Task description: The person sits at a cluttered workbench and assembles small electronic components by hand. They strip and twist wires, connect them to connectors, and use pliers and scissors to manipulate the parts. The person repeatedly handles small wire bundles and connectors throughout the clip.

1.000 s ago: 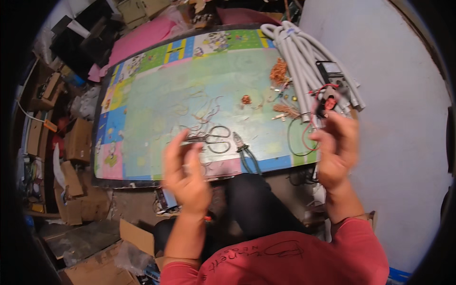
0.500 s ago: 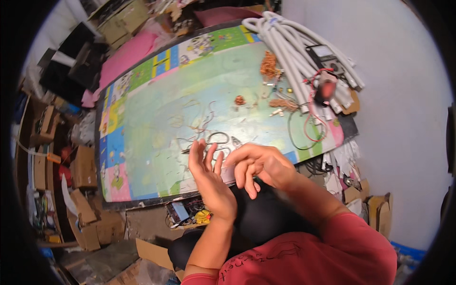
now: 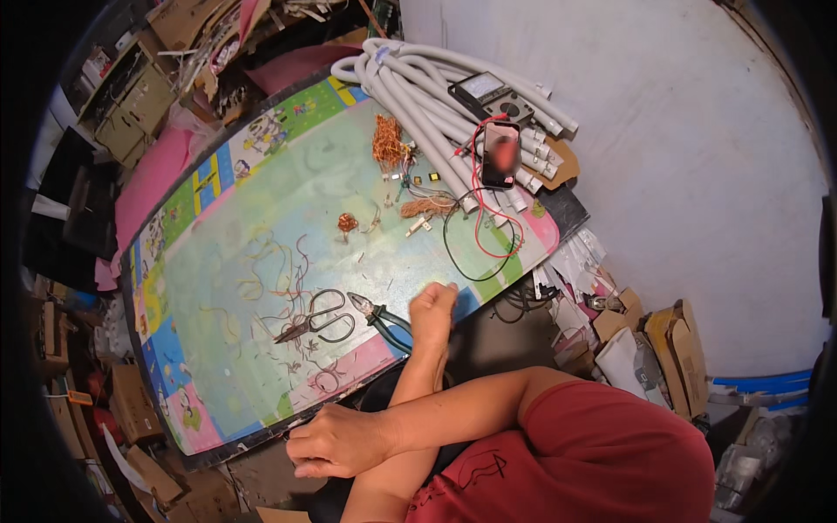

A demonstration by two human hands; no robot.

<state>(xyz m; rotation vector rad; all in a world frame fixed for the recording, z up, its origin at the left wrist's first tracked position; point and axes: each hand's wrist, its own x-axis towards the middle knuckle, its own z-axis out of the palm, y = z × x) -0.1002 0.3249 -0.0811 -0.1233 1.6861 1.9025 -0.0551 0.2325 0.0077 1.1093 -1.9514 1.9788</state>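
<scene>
My forearms are crossed in front of me. My left hand [image 3: 433,315], reaching up past the table's near edge, has its fingers curled in with nothing seen in it. It is just right of green-handled pliers [image 3: 381,322]. My right hand [image 3: 336,441] lies across to the left, beside my left forearm and below the table edge, its fingers folded and no object visible. Dark-handled scissors [image 3: 321,319] rest left of the pliers, among thin wire scraps [image 3: 283,279]. Neither hand touches a tool.
On the patterned table [image 3: 209,270] lie copper wire bundles [image 3: 388,141], a small copper coil [image 3: 347,223] and brown cord [image 3: 427,207]. Grey pipes [image 3: 427,113] carry a multimeter [image 3: 493,96] and a phone [image 3: 500,155], with red and black leads nearby. Cardboard boxes [image 3: 676,357] stand right.
My hands were raised close together over the near table, fingers spread and bent. Now the arms are crossed, fingers curled, right hand lower left. The view has shifted, uncovering the scissors and pliers.
</scene>
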